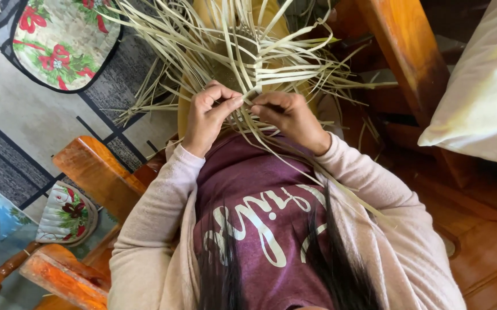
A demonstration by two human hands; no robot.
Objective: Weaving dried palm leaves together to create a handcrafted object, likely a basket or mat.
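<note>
Woven centre of the straw piece (242, 63) was small; most strips hung loose. Left hand (209, 115) and right hand (287, 112) each pinched closed on a strip (252, 95).

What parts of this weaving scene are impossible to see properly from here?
Head view:
- Centre of the woven straw strips: covered by loose overlapping strands.
- Left hand and right hand fingertips: curled under, hiding their grip.
- Floral cushion: cut off by the top edge.
- Pale pillow: cut off at right.
</note>
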